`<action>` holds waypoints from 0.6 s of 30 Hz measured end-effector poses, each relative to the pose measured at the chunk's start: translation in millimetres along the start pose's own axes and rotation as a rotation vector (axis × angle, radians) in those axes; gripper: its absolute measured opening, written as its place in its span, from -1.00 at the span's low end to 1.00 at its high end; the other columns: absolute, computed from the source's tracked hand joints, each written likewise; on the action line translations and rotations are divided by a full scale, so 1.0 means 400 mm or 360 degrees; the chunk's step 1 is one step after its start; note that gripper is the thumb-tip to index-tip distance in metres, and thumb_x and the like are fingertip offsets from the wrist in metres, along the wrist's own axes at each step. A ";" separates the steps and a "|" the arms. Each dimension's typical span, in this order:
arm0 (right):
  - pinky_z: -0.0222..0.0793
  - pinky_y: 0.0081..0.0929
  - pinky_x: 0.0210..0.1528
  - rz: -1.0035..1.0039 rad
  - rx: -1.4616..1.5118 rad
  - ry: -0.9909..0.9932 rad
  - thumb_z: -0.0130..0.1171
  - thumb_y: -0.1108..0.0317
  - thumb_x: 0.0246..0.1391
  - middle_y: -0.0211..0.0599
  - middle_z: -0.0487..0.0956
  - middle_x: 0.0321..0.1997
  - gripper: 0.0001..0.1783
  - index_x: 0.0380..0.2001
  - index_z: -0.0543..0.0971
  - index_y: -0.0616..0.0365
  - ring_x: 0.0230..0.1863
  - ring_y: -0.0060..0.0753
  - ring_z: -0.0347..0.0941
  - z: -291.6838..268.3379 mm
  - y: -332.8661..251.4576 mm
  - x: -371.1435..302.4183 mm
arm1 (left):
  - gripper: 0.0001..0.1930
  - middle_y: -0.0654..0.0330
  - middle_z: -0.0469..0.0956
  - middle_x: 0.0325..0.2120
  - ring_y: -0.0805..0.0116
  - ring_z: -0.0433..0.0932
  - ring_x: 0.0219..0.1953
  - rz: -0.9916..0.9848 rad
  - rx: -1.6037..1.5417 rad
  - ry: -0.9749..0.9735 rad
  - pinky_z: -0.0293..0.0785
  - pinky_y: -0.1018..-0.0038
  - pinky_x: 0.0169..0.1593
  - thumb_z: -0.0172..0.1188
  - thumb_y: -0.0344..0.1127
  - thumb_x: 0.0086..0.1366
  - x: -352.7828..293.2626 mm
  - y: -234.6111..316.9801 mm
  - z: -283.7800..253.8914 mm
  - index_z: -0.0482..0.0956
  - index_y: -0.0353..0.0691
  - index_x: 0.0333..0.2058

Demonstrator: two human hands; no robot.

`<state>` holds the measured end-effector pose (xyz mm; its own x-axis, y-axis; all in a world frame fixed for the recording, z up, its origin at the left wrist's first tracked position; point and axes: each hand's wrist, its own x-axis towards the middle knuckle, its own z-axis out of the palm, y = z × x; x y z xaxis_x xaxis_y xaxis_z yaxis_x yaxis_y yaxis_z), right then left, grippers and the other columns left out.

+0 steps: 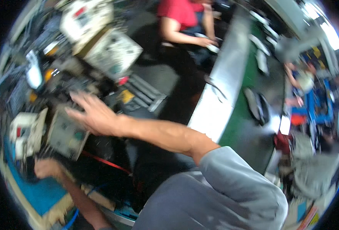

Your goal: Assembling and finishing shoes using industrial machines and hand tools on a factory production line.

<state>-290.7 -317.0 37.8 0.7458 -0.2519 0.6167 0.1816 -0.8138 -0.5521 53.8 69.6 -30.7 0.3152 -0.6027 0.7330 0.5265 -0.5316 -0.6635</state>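
Note:
My right hand (pixel 94 115) reaches across from the right with its fingers spread and holds nothing that I can see. It is over a grey control box (pixel 66 132) with a green spot, beside the dark, blurred workings of a machine (pixel 81 74). Lower left, my left hand (pixel 48 168) is curled closed near a dark part (pixel 28 165) under a cream box with a red switch (pixel 27 132). What its fingers hold, if anything, is hidden. A blue surface (pixel 43 193) lies just below that hand. Motion blurs both hands.
A green conveyor belt (pixel 234 122) with a metal edge (pixel 215 103) carries a dark shoe (pixel 257 105) and several pale shoe parts (pixel 260 57). Beyond, a person in a red shirt (pixel 177 15) handles a white piece. Another control box (pixel 114 51) stands at the upper left.

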 end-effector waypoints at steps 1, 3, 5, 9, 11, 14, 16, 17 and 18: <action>0.31 0.18 0.51 0.0065 -0.0039 0.0068 0.42 0.40 0.01 0.28 0.22 0.58 -0.16 0.43 0.47 0.05 0.53 0.41 0.23 -0.034 0.038 -0.180 | -0.74 0.06 0.58 -0.17 -0.02 0.53 -0.19 0.0037 -0.0243 -0.0332 0.44 -0.06 -0.05 0.05 -0.21 0.50 -0.014 0.047 0.003 0.63 -0.25 -0.11; 0.37 0.07 0.48 0.0645 -0.0161 -0.0033 0.34 0.40 0.08 0.15 0.38 0.50 -0.28 0.37 0.52 0.16 0.45 0.24 0.36 -0.147 0.039 -0.529 | -0.71 0.02 0.58 -0.16 -0.02 0.53 -0.18 -0.0307 -0.1258 -0.0365 0.45 -0.01 -0.08 0.08 -0.20 0.45 0.018 0.040 0.068 0.61 -0.31 -0.10; 0.45 -0.01 0.42 0.1445 -0.0316 0.0070 0.26 0.46 0.12 0.15 0.57 0.27 -0.46 0.22 0.64 0.19 0.32 0.21 0.50 -0.309 0.010 -0.927 | -0.70 0.03 0.73 -0.34 -0.08 0.68 -0.25 -0.0204 -0.1272 -0.0188 0.52 0.02 -0.17 0.17 -0.12 0.41 0.043 0.018 0.039 0.80 -0.15 -0.30; 0.55 0.03 0.20 0.2471 -0.1321 0.0045 0.23 0.43 0.07 0.15 0.68 0.04 -0.60 0.01 0.71 0.25 0.08 0.26 0.61 -0.756 -0.234 -1.522 | -0.59 -0.13 0.65 -0.17 -0.20 0.61 -0.16 -0.0412 -0.1850 -0.0001 0.52 -0.07 -0.08 0.04 0.00 0.59 0.049 0.075 -0.153 0.71 -0.22 -0.07; 0.53 0.11 0.17 0.2461 -0.1650 0.0661 0.30 0.35 0.18 0.13 0.67 -0.02 -0.66 0.00 0.68 0.23 0.05 0.25 0.59 -0.875 -0.307 -1.761 | -0.59 -0.16 0.52 -0.21 -0.21 0.51 -0.17 -0.0311 -0.1981 0.0136 0.44 -0.09 -0.11 0.02 -0.02 0.62 0.158 -0.055 -0.247 0.59 -0.27 -0.21; 0.46 0.07 0.30 0.2488 -0.1764 0.0520 0.30 0.30 0.26 0.21 0.58 0.18 -0.43 0.29 0.49 0.24 0.20 0.31 0.52 -1.052 -0.241 -1.883 | -0.52 -0.21 0.42 -0.21 -0.25 0.44 -0.18 -0.0119 -0.2007 0.0113 0.37 -0.12 -0.13 -0.03 0.00 0.64 0.195 -0.200 -0.292 0.52 -0.34 -0.31; 0.42 0.05 0.37 0.2459 -0.1620 0.0541 0.36 0.26 0.24 0.28 0.52 0.27 -0.23 0.47 0.37 0.19 0.27 0.34 0.48 -1.140 -0.127 -1.871 | -0.49 -0.24 0.46 -0.19 -0.27 0.46 -0.15 0.0068 -0.1968 -0.0016 0.41 -0.16 -0.12 -0.04 0.07 0.62 0.205 -0.258 -0.277 0.58 -0.32 -0.24; 0.39 0.07 0.41 0.2457 -0.1582 0.0499 0.39 0.25 0.20 0.31 0.50 0.31 -0.14 0.52 0.33 0.15 0.32 0.38 0.45 -1.180 -0.063 -1.854 | -0.44 -0.27 0.50 -0.16 -0.29 0.49 -0.12 0.0236 -0.1939 -0.0179 0.45 -0.20 -0.11 -0.05 0.14 0.61 0.210 -0.279 -0.282 0.63 -0.31 -0.16; 0.38 0.09 0.42 0.2318 -0.1557 0.0434 0.40 0.23 0.18 0.31 0.49 0.32 -0.10 0.54 0.30 0.12 0.33 0.41 0.42 -1.230 -0.003 -1.850 | -0.32 -0.33 0.56 -0.17 -0.28 0.53 -0.08 0.0235 -0.1923 -0.0194 0.53 -0.22 -0.08 -0.10 0.31 0.57 0.203 -0.285 -0.299 0.70 -0.27 -0.13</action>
<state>-1158.1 -387.1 -141.7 -0.1967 -0.9751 0.1024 -0.9553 0.1672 -0.2439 -74.8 10.0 86.6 0.4158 -0.6791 0.6050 -0.5721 -0.7124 -0.4065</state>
